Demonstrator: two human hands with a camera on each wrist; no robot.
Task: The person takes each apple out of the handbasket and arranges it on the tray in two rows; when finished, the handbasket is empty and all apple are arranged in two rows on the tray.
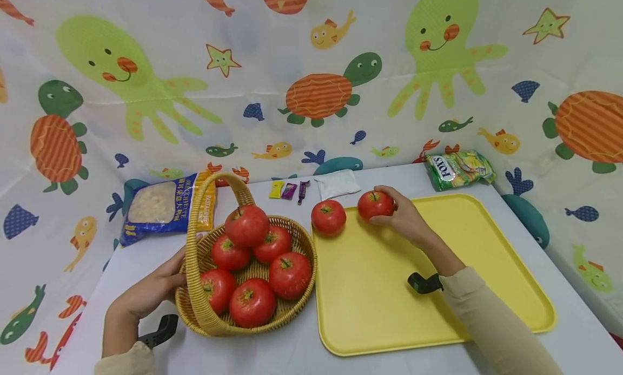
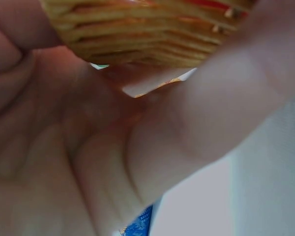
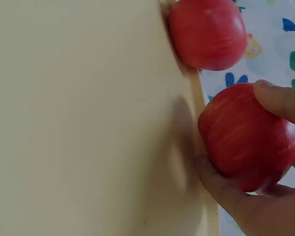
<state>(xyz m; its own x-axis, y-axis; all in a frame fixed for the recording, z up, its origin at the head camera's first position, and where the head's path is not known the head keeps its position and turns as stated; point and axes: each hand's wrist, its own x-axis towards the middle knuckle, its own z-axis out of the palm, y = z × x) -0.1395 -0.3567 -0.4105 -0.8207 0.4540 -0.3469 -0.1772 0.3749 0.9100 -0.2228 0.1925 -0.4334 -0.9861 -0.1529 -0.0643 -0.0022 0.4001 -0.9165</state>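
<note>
On the left, my left hand (image 1: 148, 291) holds the left side of a wicker basket (image 1: 208, 315). In the left wrist view its thumb and fingers curl around the woven wall (image 2: 137, 37); most fingertips are hidden. Several red apples (image 1: 252, 303) lie in the basket, one stacked on top (image 1: 246, 225). My right hand (image 1: 409, 221) grips a red apple (image 1: 375, 204) at the far edge of the yellow tray (image 1: 375, 304). The right wrist view shows thumb and fingers around this apple (image 3: 248, 140). Another apple (image 1: 328, 218) sits in the tray's far left corner.
Behind the basket lies a blue and yellow pasta bag (image 1: 156, 204). Small wrapped sweets (image 1: 289, 191) and a white packet (image 1: 338, 184) lie behind the tray. A green Fox's bag (image 1: 459, 170) rests at the back right, before a patterned curtain (image 1: 302, 34).
</note>
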